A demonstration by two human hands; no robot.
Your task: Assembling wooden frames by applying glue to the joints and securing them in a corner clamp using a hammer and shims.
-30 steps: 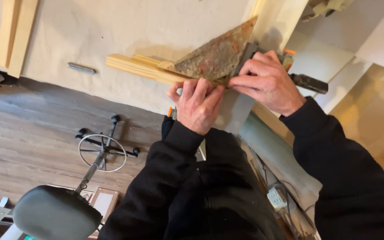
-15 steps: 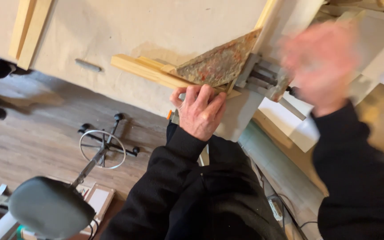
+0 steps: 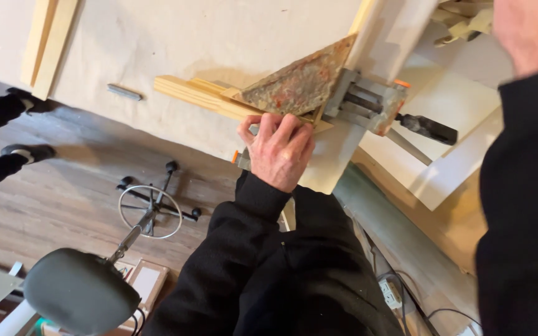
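Note:
My left hand (image 3: 276, 150) lies at the table's edge, fingers curled over a small grey clamp (image 3: 243, 160) with an orange tab, pressing against pale wooden strips (image 3: 197, 94). A rusty triangular metal plate (image 3: 297, 84) lies on the strips just beyond the fingertips. A grey bar clamp (image 3: 368, 102) with a black handle (image 3: 428, 129) grips the corner beside the plate. My right hand (image 3: 527, 28) is lifted at the top right, away from the clamp, blurred and cut off by the frame, so its fingers are hidden.
The paper-covered worktable (image 3: 175, 43) holds two wooden slats (image 3: 48, 43) and a small grey metal bar (image 3: 124, 92). White boards (image 3: 449, 112) lie to the right. A stool (image 3: 79, 289) stands on the wood floor. Another person's black shoes (image 3: 23, 152) are at the left. A power strip (image 3: 388, 287) lies below.
My right hand let go of the bar clamp and rose to the upper right. My left hand stayed on the strips at the table's edge.

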